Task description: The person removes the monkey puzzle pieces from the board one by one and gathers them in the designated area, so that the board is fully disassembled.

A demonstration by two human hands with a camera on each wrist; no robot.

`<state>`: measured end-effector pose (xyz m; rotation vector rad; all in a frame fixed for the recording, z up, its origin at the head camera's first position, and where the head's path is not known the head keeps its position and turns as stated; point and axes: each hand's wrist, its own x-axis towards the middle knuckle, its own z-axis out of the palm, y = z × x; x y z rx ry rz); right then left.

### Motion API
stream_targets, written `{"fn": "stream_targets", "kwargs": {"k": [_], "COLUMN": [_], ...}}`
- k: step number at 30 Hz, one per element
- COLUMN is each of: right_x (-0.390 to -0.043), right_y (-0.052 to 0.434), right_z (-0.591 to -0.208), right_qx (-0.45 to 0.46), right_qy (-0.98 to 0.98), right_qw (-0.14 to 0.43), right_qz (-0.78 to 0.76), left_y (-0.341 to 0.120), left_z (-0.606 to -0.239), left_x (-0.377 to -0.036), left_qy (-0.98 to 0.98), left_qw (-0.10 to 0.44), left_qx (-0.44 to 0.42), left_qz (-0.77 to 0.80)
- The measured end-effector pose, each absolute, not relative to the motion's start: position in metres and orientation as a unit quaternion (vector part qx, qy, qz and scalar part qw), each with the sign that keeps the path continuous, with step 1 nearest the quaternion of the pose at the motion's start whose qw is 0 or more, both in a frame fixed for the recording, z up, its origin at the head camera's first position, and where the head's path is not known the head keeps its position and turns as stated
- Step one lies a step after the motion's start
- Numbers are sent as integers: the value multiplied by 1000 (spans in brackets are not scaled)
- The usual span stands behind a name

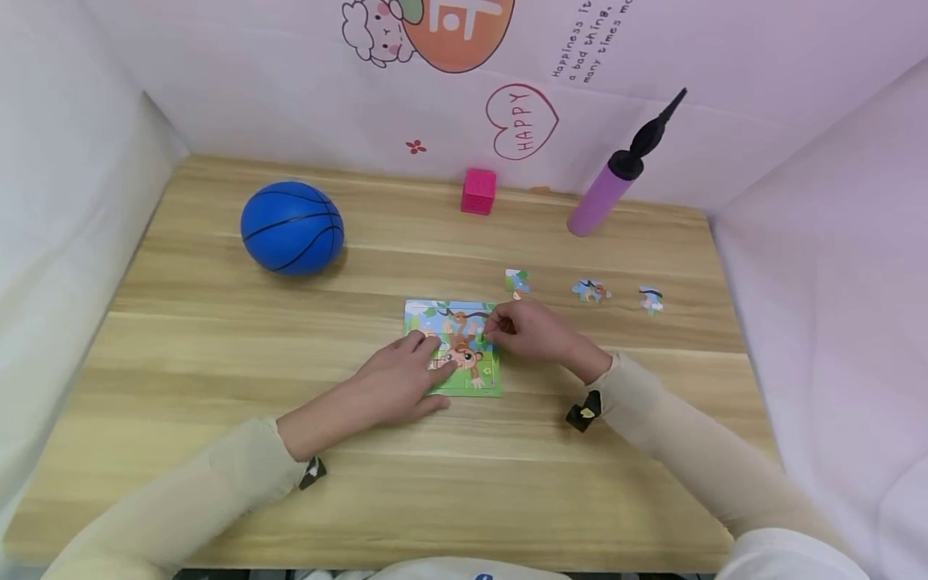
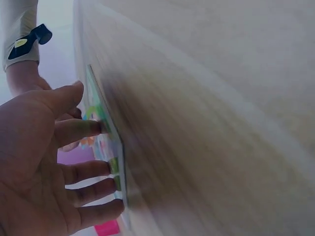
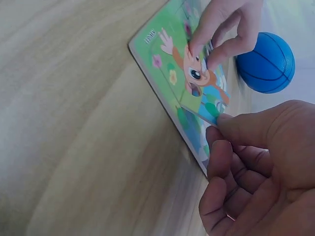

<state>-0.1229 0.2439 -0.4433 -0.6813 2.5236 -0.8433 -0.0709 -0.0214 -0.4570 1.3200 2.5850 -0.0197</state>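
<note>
A jigsaw puzzle board (image 1: 478, 388) with a monkey picture lies flat on the wooden table. My left hand (image 1: 395, 380) rests on its left half, fingers spread and fairly straight, the tips touching the picture. In the left wrist view those fingertips (image 2: 98, 214) press along the board near its edge. At the board's right side, my right hand (image 1: 535, 330) pinches a puzzle piece (image 3: 210, 109) between thumb and index finger. The right wrist view has this piece tilted over the board, one edge close to the picture; the other fingers are curled in.
Three loose puzzle pieces (image 1: 517, 282) (image 1: 590, 291) (image 1: 650, 300) lie beyond the right hand. A blue ball (image 1: 292, 228) sits at the back left, a pink cube (image 1: 478, 192) at the back middle. A purple hand pump (image 1: 600, 197) stands by the back wall.
</note>
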Motion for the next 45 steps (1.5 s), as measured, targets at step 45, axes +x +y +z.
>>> {"fn": "stream_targets", "kwargs": {"k": [45], "right_x": [-85], "right_y": [507], "right_z": [-440], "right_qx": [10], "right_qy": [923], "right_qw": [249], "right_qz": [-294], "left_y": [-7], "left_z": [-454], "left_x": [-60], "left_qy": [887], "left_qw": [123], "left_qx": [444], "left_qz": [39]}}
